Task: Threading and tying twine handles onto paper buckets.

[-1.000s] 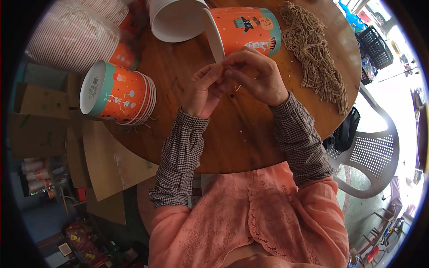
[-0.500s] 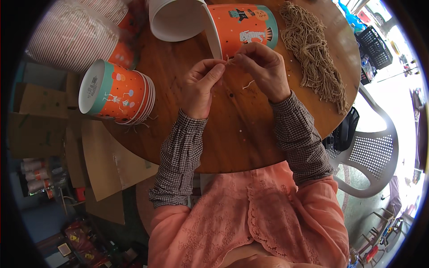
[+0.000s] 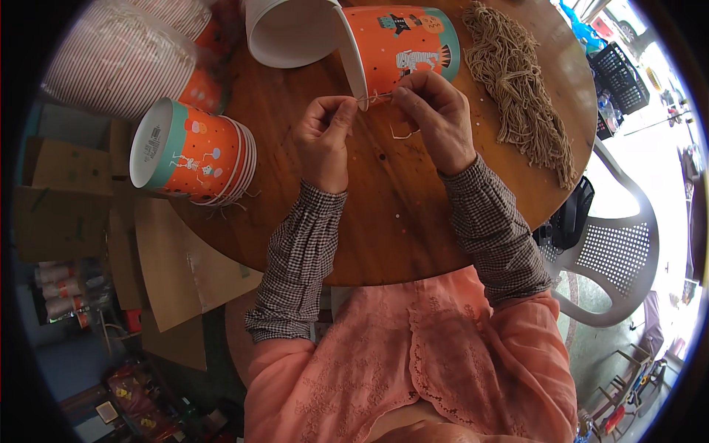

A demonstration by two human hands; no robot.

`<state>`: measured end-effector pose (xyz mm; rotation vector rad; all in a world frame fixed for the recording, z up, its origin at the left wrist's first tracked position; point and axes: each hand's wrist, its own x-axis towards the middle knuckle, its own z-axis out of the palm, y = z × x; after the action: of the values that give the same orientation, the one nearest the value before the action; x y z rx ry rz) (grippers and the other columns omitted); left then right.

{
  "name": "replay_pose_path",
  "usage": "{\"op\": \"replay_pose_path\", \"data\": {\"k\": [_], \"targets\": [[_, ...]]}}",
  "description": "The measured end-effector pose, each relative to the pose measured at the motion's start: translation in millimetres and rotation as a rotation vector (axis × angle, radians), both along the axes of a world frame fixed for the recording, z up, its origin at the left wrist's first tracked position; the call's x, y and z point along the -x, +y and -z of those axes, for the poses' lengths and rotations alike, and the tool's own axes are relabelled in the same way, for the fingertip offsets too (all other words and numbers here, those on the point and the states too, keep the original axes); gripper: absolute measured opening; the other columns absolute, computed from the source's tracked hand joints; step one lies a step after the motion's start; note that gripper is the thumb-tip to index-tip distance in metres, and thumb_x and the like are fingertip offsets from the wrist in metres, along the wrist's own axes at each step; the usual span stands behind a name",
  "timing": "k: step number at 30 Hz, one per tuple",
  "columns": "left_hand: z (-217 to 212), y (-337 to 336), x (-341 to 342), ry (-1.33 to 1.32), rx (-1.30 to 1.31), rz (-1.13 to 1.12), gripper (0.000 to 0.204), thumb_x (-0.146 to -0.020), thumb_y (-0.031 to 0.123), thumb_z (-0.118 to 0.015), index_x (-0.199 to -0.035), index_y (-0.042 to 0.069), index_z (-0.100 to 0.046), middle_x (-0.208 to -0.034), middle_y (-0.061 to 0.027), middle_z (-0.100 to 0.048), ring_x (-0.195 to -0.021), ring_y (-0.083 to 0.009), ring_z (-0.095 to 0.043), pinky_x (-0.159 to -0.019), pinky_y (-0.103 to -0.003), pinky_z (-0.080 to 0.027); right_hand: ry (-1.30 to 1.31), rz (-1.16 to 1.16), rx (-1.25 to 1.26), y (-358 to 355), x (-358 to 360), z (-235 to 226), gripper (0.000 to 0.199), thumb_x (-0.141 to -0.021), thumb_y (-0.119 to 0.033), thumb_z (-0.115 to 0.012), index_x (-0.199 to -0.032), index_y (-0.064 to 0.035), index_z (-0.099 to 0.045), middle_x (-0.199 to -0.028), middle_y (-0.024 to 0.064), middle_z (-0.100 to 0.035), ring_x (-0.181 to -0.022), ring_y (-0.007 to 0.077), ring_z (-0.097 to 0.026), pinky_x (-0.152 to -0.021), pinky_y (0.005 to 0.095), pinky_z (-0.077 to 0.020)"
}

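A thin, pale string (image 3: 375,98) is stretched between my two hands, with what looks like a small loop or knot in its middle. My left hand (image 3: 325,144) pinches one end between thumb and forefinger, beside the rim of an orange paper bucket (image 3: 406,40) with a teal base band and Halloween figures. The bucket lies on its side just beyond my hands. My right hand (image 3: 441,122) pinches the other end near the bucket's wall. Below its fingers a loose piece of string bends above the tabletop; whether it is the same string I cannot tell.
A bundle of tan strings (image 3: 517,92) lies at the right of the round wooden table (image 3: 384,244). Nested orange buckets (image 3: 196,159) rest at the left, near wrapped stacks of buckets (image 3: 122,63). A white bucket (image 3: 292,37) stands at the back. A grey chair (image 3: 617,247) is at right.
My hands have moved apart, drawing the string out between them. My left hand has shifted slightly left, and the loose string end under my right hand has moved left.
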<state>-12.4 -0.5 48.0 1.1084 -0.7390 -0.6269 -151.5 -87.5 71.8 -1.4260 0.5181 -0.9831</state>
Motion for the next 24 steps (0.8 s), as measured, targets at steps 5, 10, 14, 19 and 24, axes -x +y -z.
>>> {"op": "replay_pose_path", "data": {"k": [5,10,14,19,24], "targets": [[-2,-1,1,-0.102,-0.055,-0.056,0.013,-0.089,0.013,-0.066,-0.091,0.001,-0.064,-0.073,0.0042,-0.058,-0.063,-0.0024,-0.047,-0.056,-0.017,-0.038,0.006,-0.084,-0.09,1,0,-3,0.011,-0.094,-0.011,-0.053,-0.091,-0.0007,-0.053,-0.076,0.0057,-0.066,-0.059,0.0084,-0.059,-0.048,0.0217,-0.0457],[0,-7,3,-0.389,0.029,-0.326,0.015,-0.091,0.017,-0.064,-0.091,0.002,-0.062,-0.072,0.0033,-0.055,-0.064,-0.0025,-0.045,-0.059,-0.019,-0.038,0.019,-0.172,-0.068,7,0,-2,0.006,-0.099,-0.01,-0.043,-0.098,-0.0039,-0.042,-0.068,0.0078,-0.061,-0.046,0.0108,-0.054,-0.039,0.0235,-0.04],[-11,13,3,-0.499,-0.138,-0.204,0.031,-0.097,0.028,-0.055,-0.083,0.001,-0.064,-0.069,0.0026,-0.054,-0.062,-0.0049,-0.046,-0.058,-0.021,-0.039,-0.023,-0.131,-0.068,8,-2,5,0.008,-0.098,-0.011,-0.045,-0.098,-0.0038,-0.045,-0.065,0.0061,-0.059,-0.048,0.0111,-0.055,-0.041,0.0252,-0.0417],[1,11,6,-0.041,-0.203,0.241,0.033,-0.099,0.031,-0.05,-0.097,0.003,-0.067,-0.075,-0.0017,-0.063,-0.067,-0.0087,-0.055,-0.065,-0.024,-0.044,0.194,0.021,0.278,23,-5,4,0.009,-0.094,-0.01,-0.05,-0.101,-0.0046,-0.048,-0.073,0.0128,-0.064,-0.06,0.0247,-0.064,-0.054,0.0349,-0.0503],[6,6,1,0.52,-0.088,0.473,0.024,-0.097,0.025,-0.052,-0.104,0.004,-0.064,-0.089,-0.0034,-0.066,-0.078,-0.0127,-0.06,-0.073,-0.028,-0.048,0.222,0.02,0.441,28,-7,9,0.011,-0.095,-0.009,-0.05,-0.104,-0.0027,-0.051,-0.077,0.0119,-0.064,-0.063,0.0207,-0.065,-0.058,0.0309,-0.052]]}}
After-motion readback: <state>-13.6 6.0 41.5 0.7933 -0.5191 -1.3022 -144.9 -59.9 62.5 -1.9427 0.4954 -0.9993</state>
